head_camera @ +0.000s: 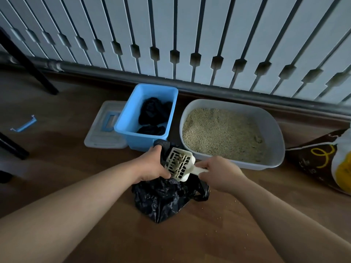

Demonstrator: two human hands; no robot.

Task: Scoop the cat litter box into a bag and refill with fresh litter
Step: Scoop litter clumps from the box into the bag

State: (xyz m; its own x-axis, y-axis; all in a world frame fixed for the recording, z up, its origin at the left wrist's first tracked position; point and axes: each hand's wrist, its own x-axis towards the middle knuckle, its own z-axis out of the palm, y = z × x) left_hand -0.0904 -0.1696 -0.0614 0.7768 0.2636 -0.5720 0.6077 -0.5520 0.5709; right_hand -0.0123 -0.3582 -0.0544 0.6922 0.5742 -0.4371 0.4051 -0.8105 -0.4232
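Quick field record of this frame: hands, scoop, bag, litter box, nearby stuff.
left hand: grips edge of crumpled black plastic bag on floor
right hand: grips handle of cream slotted plastic scoop
scoop state: held at bag mouth, clumps inside
source: grey oval plastic litter box, right of bag, tan litter inside
storage: blue plastic bin behind bag, black bags inside, clear lid at its left
refill: brown-and-yellow litter sack, far right
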